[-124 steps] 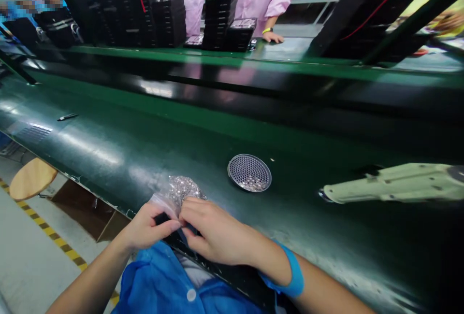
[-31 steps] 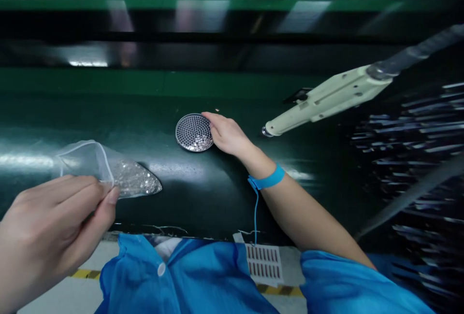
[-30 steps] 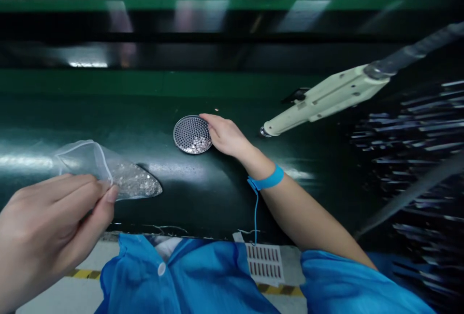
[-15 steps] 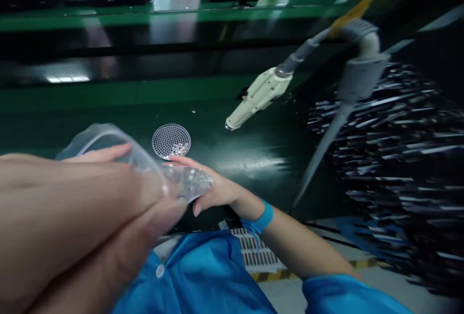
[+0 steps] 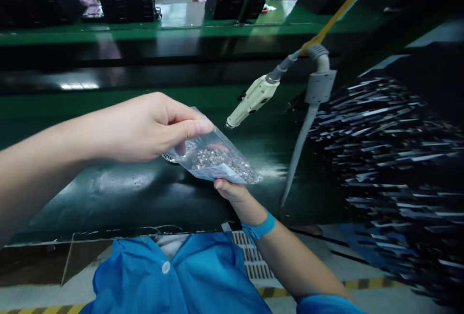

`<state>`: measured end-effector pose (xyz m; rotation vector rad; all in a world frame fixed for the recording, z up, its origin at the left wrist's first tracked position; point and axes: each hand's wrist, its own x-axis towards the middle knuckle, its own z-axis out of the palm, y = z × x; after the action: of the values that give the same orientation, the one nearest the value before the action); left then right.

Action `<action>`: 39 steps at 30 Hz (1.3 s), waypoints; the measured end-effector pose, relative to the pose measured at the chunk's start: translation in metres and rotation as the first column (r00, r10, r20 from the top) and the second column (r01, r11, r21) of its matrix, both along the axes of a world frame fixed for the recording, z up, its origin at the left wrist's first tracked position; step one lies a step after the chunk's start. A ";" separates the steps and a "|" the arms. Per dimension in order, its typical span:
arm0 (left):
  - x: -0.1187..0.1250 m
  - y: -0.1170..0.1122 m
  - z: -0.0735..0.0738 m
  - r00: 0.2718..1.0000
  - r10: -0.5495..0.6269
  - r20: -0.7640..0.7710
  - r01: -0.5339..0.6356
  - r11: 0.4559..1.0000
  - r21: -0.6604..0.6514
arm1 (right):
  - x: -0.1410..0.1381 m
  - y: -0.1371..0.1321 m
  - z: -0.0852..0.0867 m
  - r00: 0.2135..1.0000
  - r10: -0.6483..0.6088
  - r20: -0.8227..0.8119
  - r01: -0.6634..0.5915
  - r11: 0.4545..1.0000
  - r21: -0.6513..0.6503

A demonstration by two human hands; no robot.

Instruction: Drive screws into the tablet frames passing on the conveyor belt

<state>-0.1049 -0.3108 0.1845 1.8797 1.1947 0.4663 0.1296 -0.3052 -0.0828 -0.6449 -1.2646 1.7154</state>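
Note:
A clear plastic bag (image 5: 224, 133) holds many small silvery metal pieces, gathered toward its lower right end. My left hand (image 5: 159, 130) pinches the bag's upper left edge between thumb and fingers. From below, my right hand (image 5: 234, 191) grips the bag, thumb on the near side and the other fingers mostly hidden behind it. A blue band (image 5: 263, 226) circles my right wrist. Behind the bag, a round perforated dish (image 5: 168, 158) on the green bench shows only at its left edge.
A pale electric screwdriver (image 5: 253, 100) hangs tip down beyond the bag, near a grey cable (image 5: 299, 147). Many long, dark, shiny strips (image 5: 402, 154) are heaped at the right. Black stacked units (image 5: 141, 2) stand across the bench (image 5: 123, 207), with parts of people behind.
My left hand has moved away from the camera and to the right along with the bag. The bag is now spread out between both hands and covers most of the dish.

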 end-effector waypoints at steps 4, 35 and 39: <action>-0.005 0.012 -0.024 0.998 0.042 -0.040 -0.045 0.996 -0.077 | 0.019 0.004 0.006 0.995 -0.090 0.032 0.089 0.995 0.050; -0.011 0.032 -0.107 0.955 0.261 0.143 -0.194 0.909 -0.369 | 0.048 0.024 0.048 0.728 -0.498 0.471 0.380 0.865 0.327; -0.011 0.031 -0.110 0.952 0.258 0.163 -0.182 0.910 -0.373 | 0.048 0.024 0.050 0.736 -0.503 0.454 0.413 0.864 0.289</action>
<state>-0.1159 -0.2794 0.0749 1.3595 1.2607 0.5185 0.1773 -0.2810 -0.0332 -1.2619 -1.4363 1.0303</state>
